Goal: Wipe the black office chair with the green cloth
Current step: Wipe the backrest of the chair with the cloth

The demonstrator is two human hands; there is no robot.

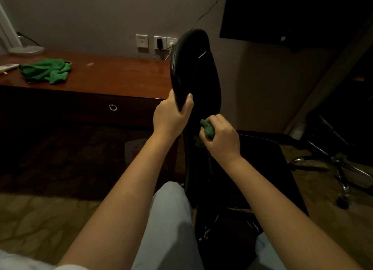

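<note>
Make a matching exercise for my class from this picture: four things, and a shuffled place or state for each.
1. left hand
2. right hand
3. loose cloth
4. plug

A. lies on the desk
B. sits in a wall socket
C. grips the chair by its back edge
D. holds a bunched cloth against the chair

Pairs: 1-C, 2-D, 3-A, 4-B

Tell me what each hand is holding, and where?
The left hand grips the black office chair by its backrest's edge; the right hand holds the green cloth, bunched into a ball.
</note>
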